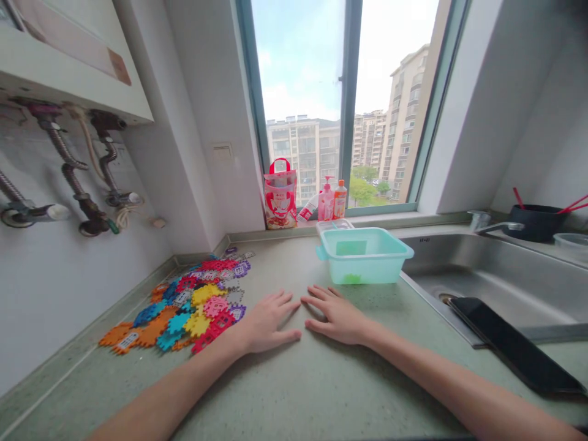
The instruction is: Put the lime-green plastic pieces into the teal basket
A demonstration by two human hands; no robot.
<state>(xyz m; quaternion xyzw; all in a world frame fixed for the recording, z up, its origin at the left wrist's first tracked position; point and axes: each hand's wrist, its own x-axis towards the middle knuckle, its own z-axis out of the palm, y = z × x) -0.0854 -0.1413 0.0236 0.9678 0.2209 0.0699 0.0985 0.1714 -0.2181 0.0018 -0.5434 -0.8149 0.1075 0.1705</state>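
Observation:
My left hand (271,321) lies flat on the green countertop (294,392), fingers spread and holding nothing. Beside it, also flat with fingers apart, rests my right hand (337,315); the fingertips of the two hands almost meet. Left of my left hand is a loose pile of colourful foam puzzle pieces (202,306) with notched edges, in orange, blue, yellow, red, pink, purple and grey. Beyond my right hand stands a translucent mint-green plastic tub (367,263), with something green showing through its wall near the bottom.
To the right is a steel sink (478,263) with a tap (500,227); a black slab-like object (514,343) lies across its front corner. A red-and-white bag (280,199), a pink pump bottle (326,201) and an orange bottle (340,200) stand by the window. Pipes (68,165) hang at left.

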